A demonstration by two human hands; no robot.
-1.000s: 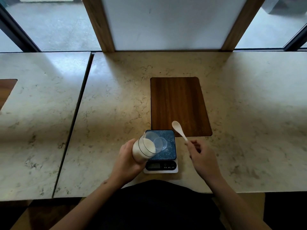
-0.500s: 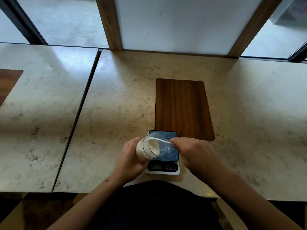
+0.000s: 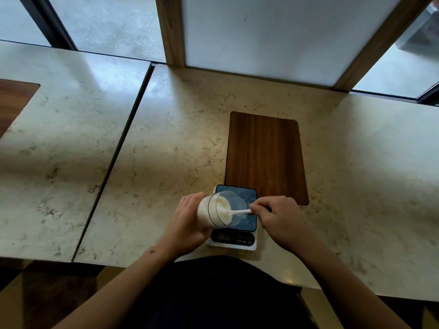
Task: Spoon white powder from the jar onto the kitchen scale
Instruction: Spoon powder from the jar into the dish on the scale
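Observation:
A clear jar (image 3: 215, 210) holding white powder (image 3: 224, 207) is tipped on its side over the kitchen scale (image 3: 247, 199), mouth facing right. My left hand (image 3: 187, 220) grips the jar from the left. My right hand (image 3: 280, 217) pinches the handle of a white spoon (image 3: 240, 212), whose bowl reaches into the jar's mouth and touches the powder. The scale has a dark blue weighing plate and a black display strip (image 3: 234, 238) at its near edge; the jar hides the plate's left part.
A dark wooden inlay (image 3: 266, 157) lies in the marble counter just behind the scale. A seam (image 3: 114, 160) splits the counter on the left. Window posts and a white panel (image 3: 261, 32) stand at the back. The counter's near edge is close to my body.
My right hand brought the spoon from the scale's right side into the jar's mouth, and its bowl now sits deeper in the powder. The jar has tipped further over the scale.

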